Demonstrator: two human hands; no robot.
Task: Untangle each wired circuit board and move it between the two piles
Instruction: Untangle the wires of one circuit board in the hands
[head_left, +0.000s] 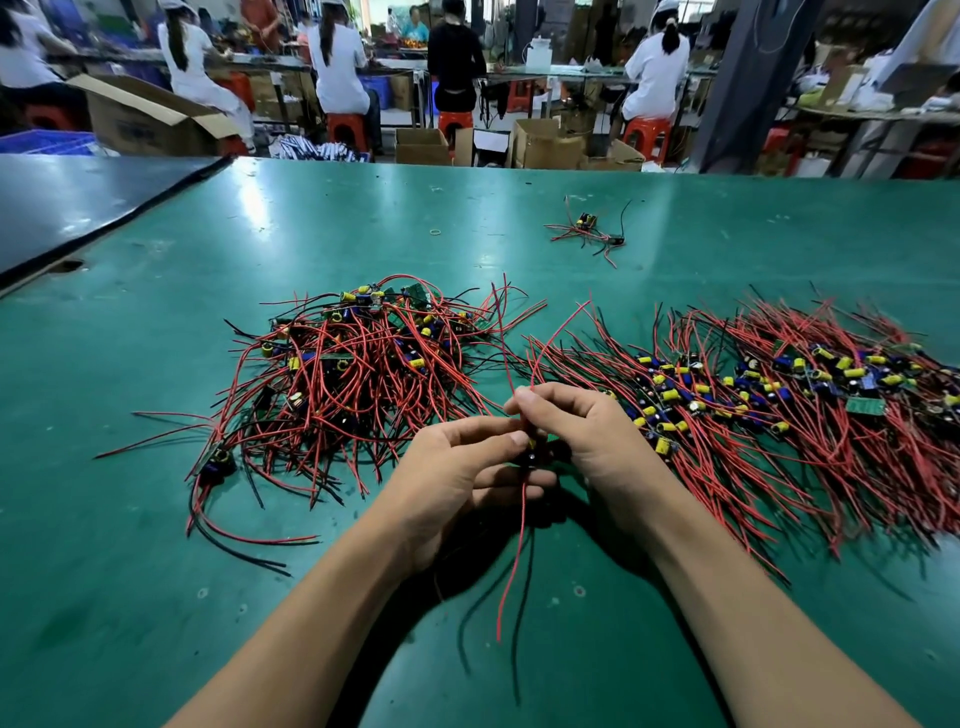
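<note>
Head view, looking down across the green table (156, 519). Holding one wired circuit board (532, 451) up off the surface, dead centre, in the gap between the two piles and nearer the body than either.

Gripping it low with the left hand (457, 467), fingers curled in, thumb and forefinger pinched by the little yellow capacitor. Pinching the strands higher up with the right hand (576, 431), fingertips closed tight on them. Letting its red and black leads (511, 571) dangle toward the near edge.

Off to the left, the tangled pile (353, 374), a real bird's nest. Off to the right, the combed pile (753, 395), wires lying roughly parallel. Farther back, a stray board (587, 228) and a small rubber band (435, 232), well apart from the action.

Mid-untangle by the look of it: lifted clear of the heap, not yet laid down. Upper strands fully free of the left pile? Cannot tell from here.

Next, most likely: drawing the leads straight through the right fingertips, easing out any snag rather than yanking, then setting the board down alongside the neat row with its wires in line.
</note>
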